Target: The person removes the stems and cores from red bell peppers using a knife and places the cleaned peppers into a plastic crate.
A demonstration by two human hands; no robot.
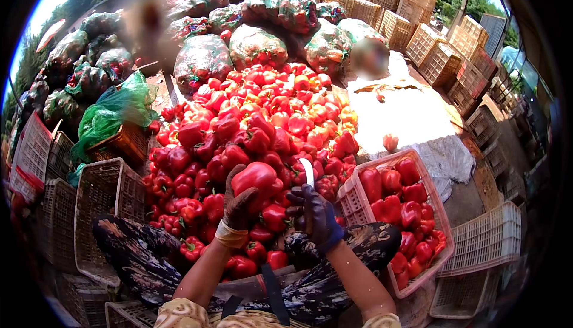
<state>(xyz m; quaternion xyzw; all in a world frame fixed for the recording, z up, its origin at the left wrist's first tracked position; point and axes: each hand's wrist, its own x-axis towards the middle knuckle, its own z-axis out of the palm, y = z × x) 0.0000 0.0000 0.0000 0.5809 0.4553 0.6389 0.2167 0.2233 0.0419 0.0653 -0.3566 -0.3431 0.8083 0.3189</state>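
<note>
A large red bell pepper (pixel 255 179) is in my gloved left hand (pixel 237 209), fingers curled round its left side and underside. My right hand (pixel 314 214), in a dark glove with a blue cuff, grips a knife whose curved pale blade (pixel 307 172) points up and away from me. The knife's handle is hidden in the fist. Blade and pepper are apart. Beyond both hands spreads a big heap of red bell peppers (pixel 239 125), reaching back from my crossed legs. To the right, a pink plastic crate (pixel 449 255) holds several red peppers.
Brown crates (pixel 95 214) stand at my left, one with green netting (pixel 113 116) over it. Empty pale crates (pixel 486 238) lie at the right. Full mesh sacks (pixel 256 45) line the back. A white sheet (pixel 412 113) covers ground at the right, near stacked crates (pixel 441 62).
</note>
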